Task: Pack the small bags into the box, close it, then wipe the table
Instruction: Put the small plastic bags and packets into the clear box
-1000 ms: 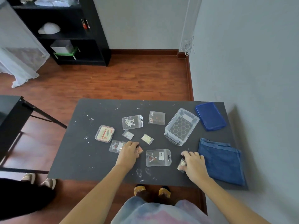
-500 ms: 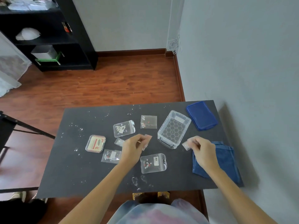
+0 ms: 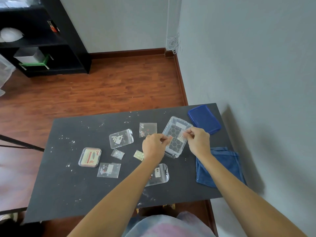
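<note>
Far left of the hands, a tin (image 3: pixel 90 157) and loose bags (image 3: pixel 121 138) on the table (image 3: pixel 68 185). Left hand (image 3: pixel 153 146) — fingers pinched on a small bag (image 3: pixel 170 138), held at the box's near-left edge. Right hand (image 3: pixel 198 141) pinches another bag (image 3: pixel 181 136) over the open box (image 3: pixel 177 136). Behind it the blue lid (image 3: pixel 204 119) — beside its wrist, the cloth (image 3: pixel 222 165).

It looked like a room in a home. Reddish wood-plank flooring (image 3: pixel 102 93) ran to plain grey walls (image 3: pixel 248 57) with a brown skirting board (image 3: pixel 126 53). A black open shelf unit (image 3: pixel 56 40) held household oddments, a sheer curtain (image 3: pixel 4 74) hung at the left edge, and a small black table (image 3: pixel 77 185) stood against the wall.
</note>
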The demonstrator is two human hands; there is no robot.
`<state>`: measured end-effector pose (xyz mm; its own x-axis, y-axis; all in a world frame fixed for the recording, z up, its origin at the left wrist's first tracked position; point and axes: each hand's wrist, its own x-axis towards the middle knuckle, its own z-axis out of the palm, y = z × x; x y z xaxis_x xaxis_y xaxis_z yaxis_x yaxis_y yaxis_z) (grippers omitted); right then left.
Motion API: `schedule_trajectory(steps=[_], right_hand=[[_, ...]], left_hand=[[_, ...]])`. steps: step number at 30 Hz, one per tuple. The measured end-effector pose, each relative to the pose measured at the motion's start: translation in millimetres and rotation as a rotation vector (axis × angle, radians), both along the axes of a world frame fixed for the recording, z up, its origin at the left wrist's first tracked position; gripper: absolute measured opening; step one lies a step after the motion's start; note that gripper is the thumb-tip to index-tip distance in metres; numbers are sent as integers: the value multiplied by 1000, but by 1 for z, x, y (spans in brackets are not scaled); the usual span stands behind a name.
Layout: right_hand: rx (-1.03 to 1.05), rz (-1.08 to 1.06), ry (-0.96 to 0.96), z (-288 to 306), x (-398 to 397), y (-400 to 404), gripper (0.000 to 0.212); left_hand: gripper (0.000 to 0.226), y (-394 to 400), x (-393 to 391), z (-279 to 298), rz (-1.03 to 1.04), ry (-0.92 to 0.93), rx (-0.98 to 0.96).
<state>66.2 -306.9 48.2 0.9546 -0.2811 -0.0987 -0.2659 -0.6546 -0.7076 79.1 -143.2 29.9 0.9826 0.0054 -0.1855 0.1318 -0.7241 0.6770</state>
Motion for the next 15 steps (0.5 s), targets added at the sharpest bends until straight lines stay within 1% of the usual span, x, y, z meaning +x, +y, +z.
schedule_trajectory(steps=[3,5,8,10,12,14,15], right_hand=[[0,17,-15,1,1,4,7],[12,27,-25,2,1,7,8],[9,49,-23,2,1,10,10],[-1,63,-22,1,1,12,15],[-31,86,-15,0,0,14,21],[-61,106,-4,-1,-1,16,24],[-66,111,4,-2,-2,17,24]], left_hand=[[29,-1,1,0,-38,-48,78],[24,2,1,0,-38,-95,72],[19,19,-6,-2,30,-182,8],[14,40,-14,-9,96,-241,26],[21,64,-22,-21,74,-181,120],[34,82,-28,-33,-53,-64,212],[39,88,-30,-37,-122,-22,219]])
